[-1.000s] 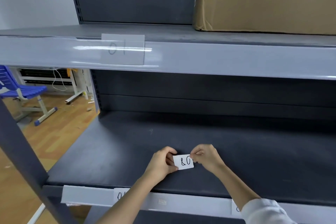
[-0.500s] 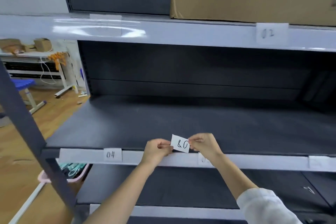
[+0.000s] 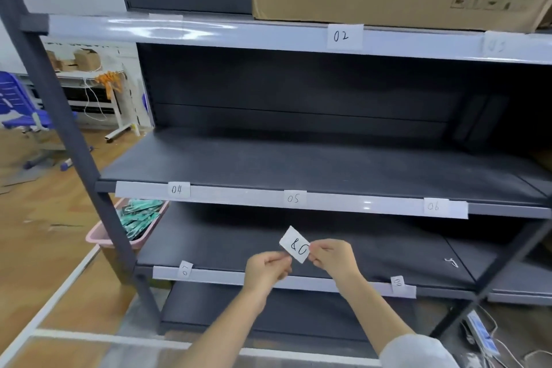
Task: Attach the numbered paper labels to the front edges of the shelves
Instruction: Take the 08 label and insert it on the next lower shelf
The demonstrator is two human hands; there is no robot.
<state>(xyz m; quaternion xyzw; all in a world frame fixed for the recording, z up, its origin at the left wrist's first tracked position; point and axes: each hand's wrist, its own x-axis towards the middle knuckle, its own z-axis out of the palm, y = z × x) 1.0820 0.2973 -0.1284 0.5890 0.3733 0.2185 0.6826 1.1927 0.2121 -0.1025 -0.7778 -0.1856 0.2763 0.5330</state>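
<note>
The label (image 3: 295, 244) hangs in the air between both hands, in front of the third shelf (image 3: 373, 251) and above the front edge (image 3: 227, 277) of that shelf, not touching it. The left hand (image 3: 266, 270) pinches its lower left corner between thumb and curled fingers; the right hand (image 3: 334, 257) pinches its right end the same way. The label is a small white paper slip, tilted so its left end stands higher, with "80" handwritten in dark ink as read from here. On that front edge, slips sit near the left end and the right end. The shelf above carries 04, 05 and 06 along its front edge.
</note>
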